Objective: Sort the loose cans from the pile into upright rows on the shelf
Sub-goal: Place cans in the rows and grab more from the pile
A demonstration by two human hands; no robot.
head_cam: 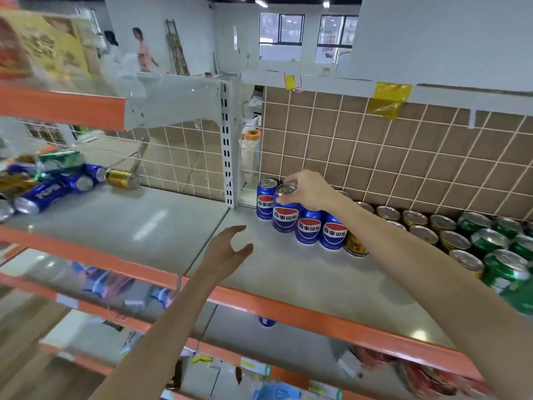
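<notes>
One blue can (285, 210) stands upright, gripped from above by right hand (310, 189).

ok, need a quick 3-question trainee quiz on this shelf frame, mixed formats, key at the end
1. True or false: the right hand grips an upright blue can by its top rim.
2. Multiple choice: the left hand is
A) holding a gold can
B) open above the shelf, holding nothing
C) pressing on the green cans
3. Fill in: the loose pile at the far left consists of cans lying on their ____.

Key: 1 true; 2 B; 3 sides
</notes>
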